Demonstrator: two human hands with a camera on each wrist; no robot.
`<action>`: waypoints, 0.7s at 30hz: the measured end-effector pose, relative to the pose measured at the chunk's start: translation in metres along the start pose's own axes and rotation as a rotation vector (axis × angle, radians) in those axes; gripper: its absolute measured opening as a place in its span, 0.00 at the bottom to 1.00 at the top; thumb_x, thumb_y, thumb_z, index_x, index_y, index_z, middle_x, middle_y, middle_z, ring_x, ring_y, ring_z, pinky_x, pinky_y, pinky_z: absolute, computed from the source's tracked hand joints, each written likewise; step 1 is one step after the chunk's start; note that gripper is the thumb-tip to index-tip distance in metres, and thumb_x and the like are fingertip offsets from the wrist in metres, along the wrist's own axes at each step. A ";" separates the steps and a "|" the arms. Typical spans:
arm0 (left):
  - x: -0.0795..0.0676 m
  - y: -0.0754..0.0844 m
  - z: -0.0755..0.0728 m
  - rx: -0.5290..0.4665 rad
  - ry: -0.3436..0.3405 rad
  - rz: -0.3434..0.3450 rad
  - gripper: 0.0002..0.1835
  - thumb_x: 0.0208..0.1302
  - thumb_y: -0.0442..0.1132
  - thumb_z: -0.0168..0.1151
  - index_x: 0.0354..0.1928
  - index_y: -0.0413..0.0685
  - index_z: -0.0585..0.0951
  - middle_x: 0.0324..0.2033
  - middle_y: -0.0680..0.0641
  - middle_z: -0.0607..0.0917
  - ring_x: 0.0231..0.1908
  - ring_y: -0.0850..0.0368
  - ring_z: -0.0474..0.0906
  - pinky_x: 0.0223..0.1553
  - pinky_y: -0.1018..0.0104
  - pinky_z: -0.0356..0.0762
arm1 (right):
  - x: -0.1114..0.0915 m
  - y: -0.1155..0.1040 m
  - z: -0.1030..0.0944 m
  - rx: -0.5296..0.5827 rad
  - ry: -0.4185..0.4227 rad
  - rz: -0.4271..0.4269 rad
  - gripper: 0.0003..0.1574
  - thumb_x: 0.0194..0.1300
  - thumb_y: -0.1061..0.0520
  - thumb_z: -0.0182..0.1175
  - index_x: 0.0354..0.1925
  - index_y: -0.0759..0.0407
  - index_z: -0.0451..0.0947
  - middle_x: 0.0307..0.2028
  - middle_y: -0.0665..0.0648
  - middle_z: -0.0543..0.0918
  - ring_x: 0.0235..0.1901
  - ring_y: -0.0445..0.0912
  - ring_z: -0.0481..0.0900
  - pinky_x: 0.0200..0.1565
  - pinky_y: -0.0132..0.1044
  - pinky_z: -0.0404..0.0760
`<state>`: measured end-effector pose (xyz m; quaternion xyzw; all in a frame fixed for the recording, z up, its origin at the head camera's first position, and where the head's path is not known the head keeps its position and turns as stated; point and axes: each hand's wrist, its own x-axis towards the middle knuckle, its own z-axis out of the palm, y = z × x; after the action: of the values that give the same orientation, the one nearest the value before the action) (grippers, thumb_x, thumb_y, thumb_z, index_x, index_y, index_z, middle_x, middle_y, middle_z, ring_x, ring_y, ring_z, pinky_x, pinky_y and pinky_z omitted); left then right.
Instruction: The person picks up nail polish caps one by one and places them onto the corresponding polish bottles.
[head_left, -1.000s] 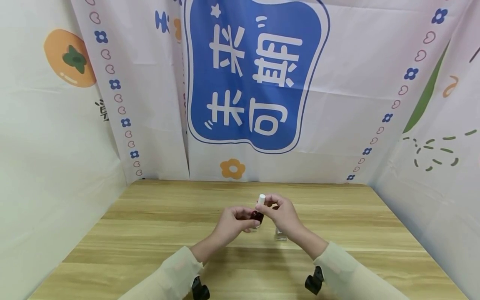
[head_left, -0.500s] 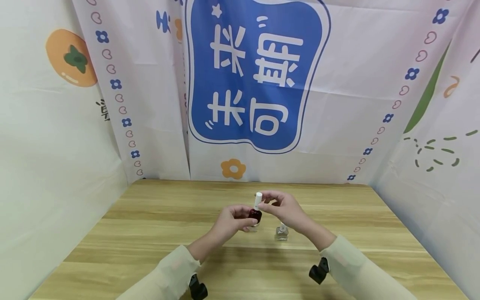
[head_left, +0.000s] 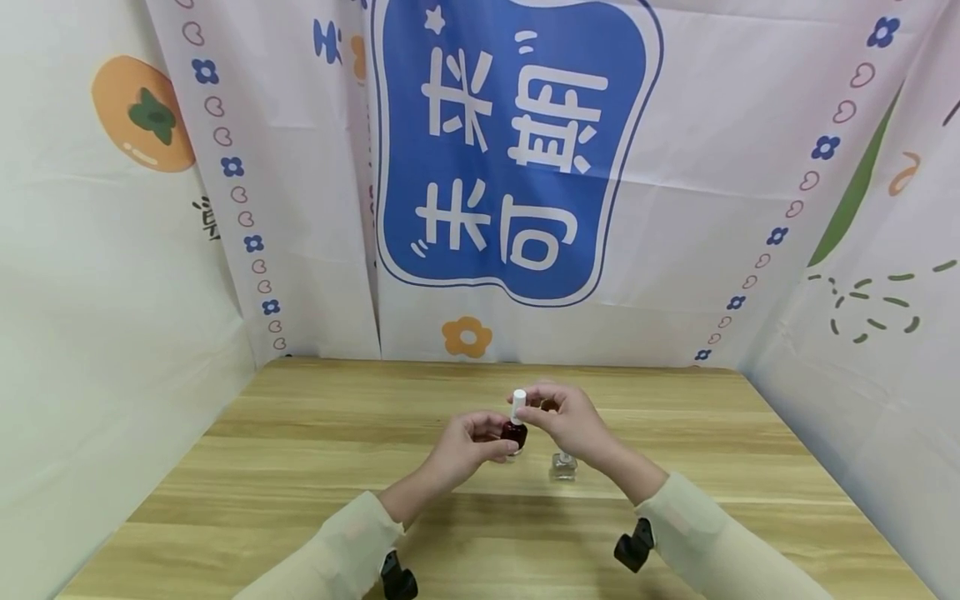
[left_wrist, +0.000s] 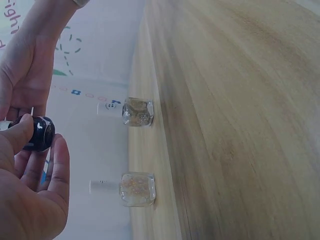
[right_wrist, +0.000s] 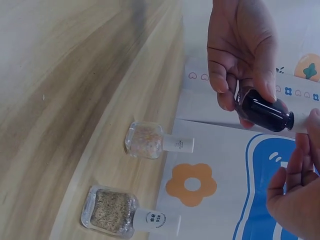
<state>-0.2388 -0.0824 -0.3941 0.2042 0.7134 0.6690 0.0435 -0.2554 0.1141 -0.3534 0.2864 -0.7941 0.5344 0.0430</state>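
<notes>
In the head view my left hand [head_left: 463,450] holds a dark red nail polish bottle [head_left: 513,435] above the table, thumb in front and fingers behind. My right hand [head_left: 566,423] pinches its white cap [head_left: 519,405] between thumb and fingers. The right wrist view shows the cap at the neck of the dark bottle [right_wrist: 265,111]; whether it is screwed tight I cannot tell. Two capped nail polish bottles stand on the table, one with gold glitter [right_wrist: 109,211] and one with pale flakes [right_wrist: 145,141].
The wooden table [head_left: 300,467] reaches back to a printed cloth backdrop [head_left: 675,250]. Cloth walls stand on both sides. In the head view the gold glitter bottle [head_left: 564,467] is just below my right hand, near its wrist.
Both hands and the held bottle have shifted slightly. The right hand has moved a little right and up since one second ago, uncovering more of the glitter bottle below it.
</notes>
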 end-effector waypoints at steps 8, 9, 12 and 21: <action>0.000 -0.002 0.003 -0.027 0.033 0.009 0.13 0.58 0.27 0.68 0.44 0.29 0.80 0.38 0.38 0.86 0.35 0.54 0.83 0.37 0.59 0.84 | -0.003 0.002 0.006 0.095 0.042 0.037 0.12 0.65 0.58 0.65 0.44 0.64 0.83 0.36 0.55 0.86 0.35 0.50 0.81 0.40 0.38 0.81; 0.000 -0.003 0.003 -0.026 0.036 0.009 0.13 0.58 0.28 0.68 0.44 0.29 0.80 0.38 0.38 0.86 0.34 0.53 0.83 0.37 0.60 0.84 | -0.003 0.002 0.007 0.100 0.050 0.038 0.12 0.64 0.57 0.65 0.44 0.64 0.83 0.35 0.55 0.86 0.35 0.49 0.81 0.40 0.37 0.81; 0.001 -0.003 0.003 -0.018 0.044 0.008 0.12 0.58 0.28 0.68 0.43 0.29 0.81 0.37 0.39 0.86 0.34 0.54 0.83 0.37 0.59 0.84 | -0.004 0.004 0.009 0.099 0.087 0.016 0.12 0.63 0.55 0.67 0.42 0.62 0.84 0.34 0.52 0.86 0.33 0.45 0.80 0.38 0.35 0.81; 0.000 -0.001 0.005 0.023 0.083 -0.017 0.12 0.56 0.29 0.70 0.42 0.31 0.82 0.36 0.40 0.86 0.33 0.54 0.84 0.36 0.61 0.84 | -0.005 0.006 0.015 0.114 0.165 0.105 0.11 0.61 0.59 0.68 0.40 0.65 0.84 0.31 0.53 0.85 0.31 0.48 0.79 0.36 0.36 0.81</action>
<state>-0.2376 -0.0776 -0.3958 0.1707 0.7239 0.6683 0.0171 -0.2507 0.1044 -0.3668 0.2011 -0.7701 0.6020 0.0639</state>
